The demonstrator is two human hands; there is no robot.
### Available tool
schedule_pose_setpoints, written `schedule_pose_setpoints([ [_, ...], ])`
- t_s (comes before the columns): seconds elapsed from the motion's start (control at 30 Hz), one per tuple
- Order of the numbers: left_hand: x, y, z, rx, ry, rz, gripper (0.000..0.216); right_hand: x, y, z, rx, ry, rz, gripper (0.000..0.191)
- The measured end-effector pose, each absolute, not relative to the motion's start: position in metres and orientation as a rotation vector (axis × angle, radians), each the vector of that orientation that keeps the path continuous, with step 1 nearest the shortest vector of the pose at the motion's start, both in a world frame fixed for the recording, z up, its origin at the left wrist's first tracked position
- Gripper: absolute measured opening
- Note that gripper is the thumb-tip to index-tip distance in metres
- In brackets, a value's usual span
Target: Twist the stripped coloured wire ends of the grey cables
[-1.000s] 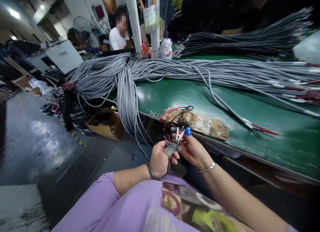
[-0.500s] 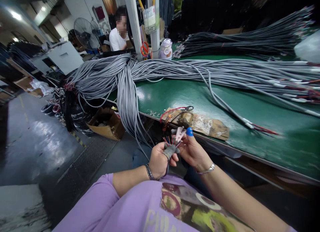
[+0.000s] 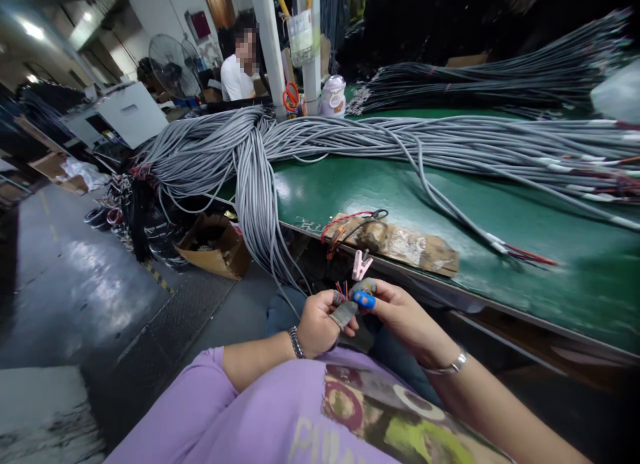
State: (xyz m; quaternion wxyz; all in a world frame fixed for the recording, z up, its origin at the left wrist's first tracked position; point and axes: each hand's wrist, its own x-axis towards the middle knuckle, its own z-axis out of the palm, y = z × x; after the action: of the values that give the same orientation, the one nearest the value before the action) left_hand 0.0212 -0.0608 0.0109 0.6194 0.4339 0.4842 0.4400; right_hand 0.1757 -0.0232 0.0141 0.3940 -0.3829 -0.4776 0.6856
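My left hand [image 3: 317, 323] is closed around the end of a grey cable [image 3: 280, 277], its thumb in a grey finger cot. Short coloured wire ends [image 3: 341, 289] stick up from that fist. My right hand [image 3: 403, 314] pinches at those wire ends, with a blue cot [image 3: 365, 300] on one fingertip. A pink clip [image 3: 361, 265] stands just above both hands, at the bench's front edge. Both hands are held in front of my lap, below the green bench [image 3: 390, 191].
A big bundle of grey cables [image 3: 350, 141] lies across the bench and hangs over its left end. A taped cardboard pad [image 3: 405, 244] with red and black leads sits near the edge. A person in white sits far back by a fan [image 3: 170, 67]. A cardboard box [image 3: 213, 247] is on the floor.
Both hands have dropped lower, away from the pink clip. My right hand has turned so its blue-tipped finger now lies against the wire ends instead of pointing up.
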Motion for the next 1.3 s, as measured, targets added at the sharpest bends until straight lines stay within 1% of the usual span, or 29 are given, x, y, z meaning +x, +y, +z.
schedule_pose_setpoints([
  [0.17, 0.020, -0.060, 0.016, 1.034, 1.079, 0.854, 0.045, 0.175, -0.024, 0.022, -1.001, -1.332, 1.697, 0.035],
  [0.37, 0.017, -0.060, 0.022, 0.947, 1.124, 0.920, 0.049, 0.172, -0.024, 0.017, -1.094, -1.289, 1.600, 0.036],
  [0.57, 0.017, -0.057, 0.012, 0.851, 1.116, 1.001, 0.048, 0.171, -0.026, 0.015, -1.105, -1.276, 1.547, 0.037],
  [0.73, 0.017, -0.055, 0.007, 0.826, 1.109, 1.029, 0.048, 0.170, -0.025, 0.015, -1.103, -1.255, 1.549, 0.038],
  [0.97, 0.017, -0.056, 0.008, 0.894, 1.079, 0.959, 0.046, 0.168, -0.024, 0.012, -1.053, -1.180, 1.663, 0.035],
  [1.3, 0.017, -0.055, 0.003, 0.838, 1.134, 1.009, 0.046, 0.161, -0.030, 0.010, -1.106, -1.109, 1.582, 0.037],
])
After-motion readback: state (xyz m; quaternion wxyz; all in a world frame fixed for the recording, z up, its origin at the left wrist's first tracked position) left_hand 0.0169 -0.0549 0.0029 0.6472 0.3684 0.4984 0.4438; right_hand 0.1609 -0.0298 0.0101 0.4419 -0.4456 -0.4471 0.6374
